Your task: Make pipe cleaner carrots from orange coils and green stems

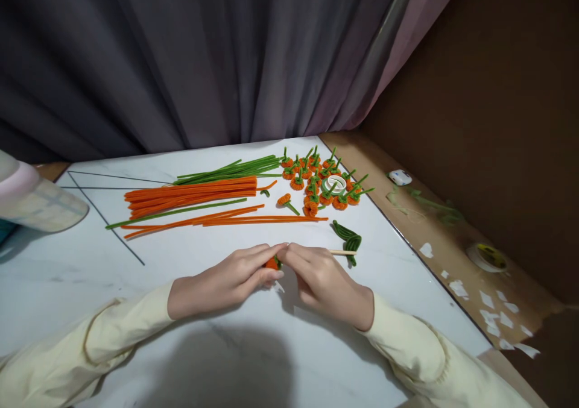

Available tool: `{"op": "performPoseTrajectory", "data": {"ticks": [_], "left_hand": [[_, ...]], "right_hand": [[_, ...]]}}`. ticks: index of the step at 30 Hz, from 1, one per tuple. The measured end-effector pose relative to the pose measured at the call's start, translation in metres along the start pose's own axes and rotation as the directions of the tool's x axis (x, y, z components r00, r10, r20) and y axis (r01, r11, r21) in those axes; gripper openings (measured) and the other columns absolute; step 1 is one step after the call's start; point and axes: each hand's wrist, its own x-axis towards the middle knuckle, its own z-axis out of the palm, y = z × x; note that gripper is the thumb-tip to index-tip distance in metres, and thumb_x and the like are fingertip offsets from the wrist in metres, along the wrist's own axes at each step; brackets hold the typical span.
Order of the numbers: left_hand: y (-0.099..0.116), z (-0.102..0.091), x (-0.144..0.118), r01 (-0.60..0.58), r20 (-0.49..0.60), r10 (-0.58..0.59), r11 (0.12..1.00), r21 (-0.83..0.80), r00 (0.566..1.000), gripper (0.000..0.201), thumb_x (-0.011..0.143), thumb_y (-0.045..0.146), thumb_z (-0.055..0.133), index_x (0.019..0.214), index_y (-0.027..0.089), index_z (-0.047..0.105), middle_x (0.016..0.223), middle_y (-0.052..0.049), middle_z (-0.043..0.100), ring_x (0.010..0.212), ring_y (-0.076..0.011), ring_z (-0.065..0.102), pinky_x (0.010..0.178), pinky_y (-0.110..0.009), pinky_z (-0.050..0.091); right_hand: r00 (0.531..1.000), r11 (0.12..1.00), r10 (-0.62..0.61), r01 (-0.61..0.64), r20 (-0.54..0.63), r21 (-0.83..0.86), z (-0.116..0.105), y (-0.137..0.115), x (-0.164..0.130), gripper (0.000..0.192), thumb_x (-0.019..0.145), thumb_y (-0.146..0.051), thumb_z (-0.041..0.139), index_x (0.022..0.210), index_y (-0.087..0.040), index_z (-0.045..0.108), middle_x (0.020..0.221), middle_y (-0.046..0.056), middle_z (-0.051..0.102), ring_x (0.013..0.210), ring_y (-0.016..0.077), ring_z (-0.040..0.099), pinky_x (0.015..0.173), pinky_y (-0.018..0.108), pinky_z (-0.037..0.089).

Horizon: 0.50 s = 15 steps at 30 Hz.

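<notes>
My left hand (224, 280) and my right hand (322, 278) meet at the middle of the white table (90, 275). Between their fingertips sits a small orange pipe-cleaner piece (272, 263) with a bit of green on it; both hands pinch it. A thin wooden stick (342, 252) pokes out to the right from under my right hand's fingers. Just beyond the stick lie bent green pipe-cleaner pieces (347, 235).
Long orange pipe cleaners (190, 192) and green ones (228, 169) lie in bundles farther back. A cluster of finished small orange-and-green pieces (316, 179) surrounds a white tape roll (335, 184). A pale container (31, 194) stands at left. A grey curtain hangs behind; paper scraps litter the brown ledge at right.
</notes>
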Motion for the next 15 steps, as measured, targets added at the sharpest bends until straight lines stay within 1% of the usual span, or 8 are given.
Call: {"op": "performPoseTrajectory", "data": {"ticks": [2,3,5,7,8,10,13,15], "left_hand": [[-0.001,0.0,0.001,0.08,0.011,-0.08,0.989,-0.123,0.997,0.032,0.093,0.032,0.042,0.12,0.017,0.051,0.086,-0.005,0.062,0.077,-0.0153,0.059,0.077,-0.029,0.048],[-0.001,0.001,0.002,0.128,0.022,-0.127,0.964,-0.233,0.992,0.033,0.092,0.034,0.044,0.12,0.017,0.051,0.081,-0.003,0.062,0.074,-0.0149,0.06,0.074,-0.029,0.049],[-0.003,0.003,0.004,0.189,0.034,-0.197,0.852,-0.488,0.98,0.037,0.09,0.037,0.047,0.123,0.019,0.047,0.079,-0.001,0.061,0.072,-0.0149,0.062,0.071,-0.03,0.052],[-0.004,0.006,0.005,0.175,-0.001,-0.233,0.733,-0.658,0.973,0.038,0.089,0.037,0.049,0.122,0.019,0.045,0.078,0.0,0.059,0.07,-0.0144,0.062,0.068,-0.031,0.055],[-0.003,0.008,0.005,0.155,-0.042,-0.253,0.705,-0.692,0.966,0.037,0.088,0.037,0.051,0.119,0.018,0.046,0.078,0.0,0.058,0.068,-0.0136,0.062,0.066,-0.031,0.055],[-0.002,0.012,0.006,0.124,-0.144,-0.304,0.711,-0.693,0.942,0.035,0.083,0.035,0.058,0.112,0.017,0.048,0.077,0.001,0.057,0.063,-0.0114,0.059,0.061,-0.028,0.055],[0.001,0.017,0.005,0.123,-0.269,-0.355,0.777,-0.617,0.895,0.034,0.079,0.032,0.064,0.107,0.017,0.053,0.081,0.001,0.058,0.056,-0.0088,0.055,0.053,-0.024,0.054],[0.002,0.018,0.003,0.115,-0.325,-0.338,0.828,-0.549,0.883,0.032,0.079,0.031,0.063,0.106,0.016,0.056,0.085,-0.001,0.06,0.056,-0.0087,0.055,0.051,-0.023,0.054]], "right_hand": [[0.995,0.991,0.085,-0.08,-0.045,0.111,0.002,0.0,-0.002,0.025,0.077,-0.002,0.035,0.092,-0.016,0.049,0.079,0.007,0.059,0.067,0.0172,0.055,0.057,0.026,0.041],[0.989,0.982,0.126,-0.114,-0.071,0.152,0.003,0.0,-0.002,0.026,0.077,-0.002,0.035,0.093,-0.017,0.049,0.081,0.006,0.06,0.067,0.0165,0.056,0.058,0.025,0.041],[0.973,0.962,0.208,-0.186,-0.097,0.198,0.004,-0.001,-0.002,0.023,0.079,-0.003,0.036,0.092,-0.019,0.048,0.079,0.004,0.061,0.065,0.0151,0.056,0.058,0.024,0.04],[0.957,0.946,0.274,-0.251,-0.093,0.203,0.005,-0.002,-0.002,0.018,0.083,-0.006,0.036,0.088,-0.019,0.047,0.072,0.002,0.058,0.058,0.0141,0.053,0.055,0.024,0.037],[0.95,0.94,0.298,-0.276,-0.087,0.202,0.005,-0.002,-0.001,0.016,0.085,-0.007,0.036,0.086,-0.019,0.046,0.068,0.0,0.056,0.055,0.0135,0.05,0.054,0.024,0.035],[0.939,0.923,0.334,-0.309,-0.077,0.228,0.006,-0.004,0.0,0.014,0.087,-0.01,0.036,0.085,-0.019,0.046,0.065,-0.001,0.053,0.052,0.0127,0.047,0.053,0.023,0.033],[0.925,0.877,0.377,-0.335,-0.059,0.344,0.006,-0.006,0.001,0.012,0.09,-0.014,0.038,0.084,-0.019,0.047,0.062,-0.002,0.051,0.052,0.0117,0.047,0.052,0.022,0.034],[0.916,0.833,0.4,-0.348,-0.033,0.43,0.006,-0.008,0.002,0.014,0.091,-0.018,0.038,0.08,-0.019,0.047,0.058,-0.004,0.049,0.05,0.0108,0.046,0.052,0.021,0.034]]}}
